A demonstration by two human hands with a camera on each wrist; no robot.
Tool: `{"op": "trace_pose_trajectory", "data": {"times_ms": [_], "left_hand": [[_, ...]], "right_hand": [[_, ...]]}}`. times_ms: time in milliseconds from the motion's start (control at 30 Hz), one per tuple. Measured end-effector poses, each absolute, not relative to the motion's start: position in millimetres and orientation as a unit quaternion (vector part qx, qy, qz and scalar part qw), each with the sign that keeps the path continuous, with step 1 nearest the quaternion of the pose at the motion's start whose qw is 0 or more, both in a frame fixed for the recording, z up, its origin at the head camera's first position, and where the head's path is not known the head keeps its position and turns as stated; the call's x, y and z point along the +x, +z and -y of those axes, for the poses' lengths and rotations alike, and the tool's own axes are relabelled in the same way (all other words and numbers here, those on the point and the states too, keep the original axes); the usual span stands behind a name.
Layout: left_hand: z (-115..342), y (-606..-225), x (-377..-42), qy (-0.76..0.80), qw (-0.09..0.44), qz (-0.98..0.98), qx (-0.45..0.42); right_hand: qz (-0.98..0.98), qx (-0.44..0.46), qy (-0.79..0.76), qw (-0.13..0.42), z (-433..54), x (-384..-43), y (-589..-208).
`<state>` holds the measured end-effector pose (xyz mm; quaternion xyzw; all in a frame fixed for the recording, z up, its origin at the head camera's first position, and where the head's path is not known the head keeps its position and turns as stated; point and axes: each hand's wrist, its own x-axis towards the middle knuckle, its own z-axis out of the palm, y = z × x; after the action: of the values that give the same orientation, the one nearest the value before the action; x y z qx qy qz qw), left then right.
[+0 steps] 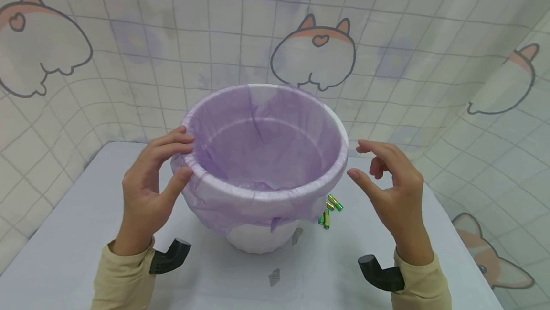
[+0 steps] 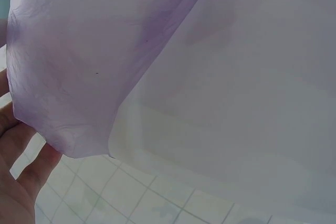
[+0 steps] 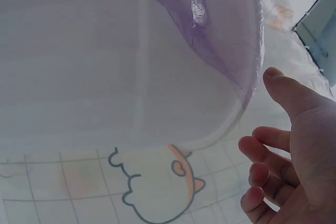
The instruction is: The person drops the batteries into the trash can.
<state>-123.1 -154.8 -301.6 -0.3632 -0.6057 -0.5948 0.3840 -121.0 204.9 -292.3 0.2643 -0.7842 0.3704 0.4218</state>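
Note:
A white bin (image 1: 266,238) stands on the table, lined with a thin purple plastic bag (image 1: 258,152). The bag's edge is folded down over the rim and hangs unevenly outside. At the rim's left side is my left hand (image 1: 148,190), its fingertips and thumb touching the bag there, spread apart. In the left wrist view those fingers (image 2: 21,142) are partly hidden behind the bag. Off the right side of the rim, my right hand (image 1: 393,181) hovers with thumb and fingers apart and nothing between them. The right wrist view shows its thumb (image 3: 283,87) just outside the bag-covered rim.
Several green-and-gold batteries (image 1: 328,212) lie on the table right of the bin. Two small grey patches (image 1: 274,277) mark the white tabletop (image 1: 206,281) in front. A tile-patterned curtain (image 1: 215,37) with cartoon animals hangs behind and along the sides.

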Motion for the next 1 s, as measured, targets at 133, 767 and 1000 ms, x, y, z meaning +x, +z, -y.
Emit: {"op": "trace_pose_trajectory", "data": {"times_ms": [133, 767, 1000], "left_hand": [[154, -302, -123, -0.599, 0.383, 0.602, -0.363], [155, -300, -121, -0.613, 0.383, 0.586, -0.367], [156, -299, -121, -0.612, 0.386, 0.586, -0.364]], "right_hand": [[0.787, 0.258, 0.372, 0.420, -209, -120, -297], [0.818, 0.200, 0.358, 0.403, -221, -112, -321], [0.821, 0.184, 0.360, 0.403, -224, -111, -329]]}}
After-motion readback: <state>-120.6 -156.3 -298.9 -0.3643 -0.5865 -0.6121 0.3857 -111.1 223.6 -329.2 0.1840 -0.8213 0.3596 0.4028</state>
